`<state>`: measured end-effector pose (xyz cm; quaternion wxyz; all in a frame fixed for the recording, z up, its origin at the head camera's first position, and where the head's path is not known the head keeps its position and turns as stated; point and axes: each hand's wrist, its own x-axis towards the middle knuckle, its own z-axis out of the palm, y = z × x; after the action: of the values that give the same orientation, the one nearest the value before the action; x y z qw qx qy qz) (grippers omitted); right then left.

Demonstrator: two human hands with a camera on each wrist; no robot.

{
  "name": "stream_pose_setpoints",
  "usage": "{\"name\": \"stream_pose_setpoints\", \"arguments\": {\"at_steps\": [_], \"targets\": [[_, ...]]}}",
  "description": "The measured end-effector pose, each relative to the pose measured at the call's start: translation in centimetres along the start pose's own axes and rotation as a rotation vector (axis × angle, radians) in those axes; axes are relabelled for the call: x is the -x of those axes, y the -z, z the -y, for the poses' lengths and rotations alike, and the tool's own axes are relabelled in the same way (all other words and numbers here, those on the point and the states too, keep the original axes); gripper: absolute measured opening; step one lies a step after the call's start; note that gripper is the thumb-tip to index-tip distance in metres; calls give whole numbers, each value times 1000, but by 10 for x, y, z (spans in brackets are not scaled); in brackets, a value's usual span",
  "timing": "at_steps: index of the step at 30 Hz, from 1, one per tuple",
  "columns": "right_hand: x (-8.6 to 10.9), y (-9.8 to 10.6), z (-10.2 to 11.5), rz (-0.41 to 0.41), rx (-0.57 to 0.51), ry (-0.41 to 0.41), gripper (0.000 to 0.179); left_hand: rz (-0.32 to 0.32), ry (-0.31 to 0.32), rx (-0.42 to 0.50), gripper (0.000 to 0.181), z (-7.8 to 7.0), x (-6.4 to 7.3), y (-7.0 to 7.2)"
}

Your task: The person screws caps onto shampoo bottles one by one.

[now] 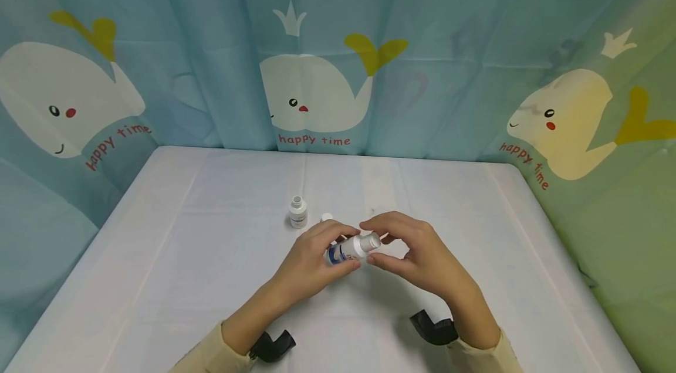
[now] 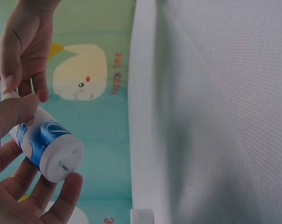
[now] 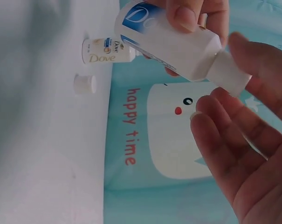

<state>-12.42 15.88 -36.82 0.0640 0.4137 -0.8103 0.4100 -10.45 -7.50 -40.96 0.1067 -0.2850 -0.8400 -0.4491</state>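
My left hand (image 1: 314, 253) grips a small white Dove bottle (image 3: 187, 51) with a blue label, thumb on one side and fingers on the other. The bottle is tilted above the table, its white cap (image 3: 228, 73) pointing right; its base (image 2: 61, 158) faces the left wrist camera. Around the cap, my right hand (image 1: 417, 250) has thumb and fingers spread apart; whether a fingertip touches it I cannot tell. A second Dove bottle (image 1: 298, 214) stands upright without a cap behind my left hand. A loose white cap (image 3: 85, 84) lies on the table near it.
The table (image 1: 174, 255) has a white cloth. Behind it and along both sides hangs a blue-green curtain (image 1: 438, 109) printed with whales. A black wrist mount (image 1: 274, 346) sits at the left wrist, and another black mount (image 1: 435, 329) at the right.
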Motion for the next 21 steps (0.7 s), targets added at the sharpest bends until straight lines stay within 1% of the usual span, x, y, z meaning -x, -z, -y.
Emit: {"name": "stream_pose_setpoints", "arguments": {"at_steps": [3,8,14,18,21], "targets": [[1,1,0,17,-2,22,40,3,1,-1,42,0,0,0],[0,1,0,38,-11,50,37,14,9,-8,40,-1,0,0],[0,-1,0,16,-22,52,32,17,14,-3,39,-2,0,0],[0,-1,-1,4,-5,53,29,16,23,6,39,-2,0,1],[1,-1,-1,1,7,39,28,15,24,8,39,-3,0,1]]}}
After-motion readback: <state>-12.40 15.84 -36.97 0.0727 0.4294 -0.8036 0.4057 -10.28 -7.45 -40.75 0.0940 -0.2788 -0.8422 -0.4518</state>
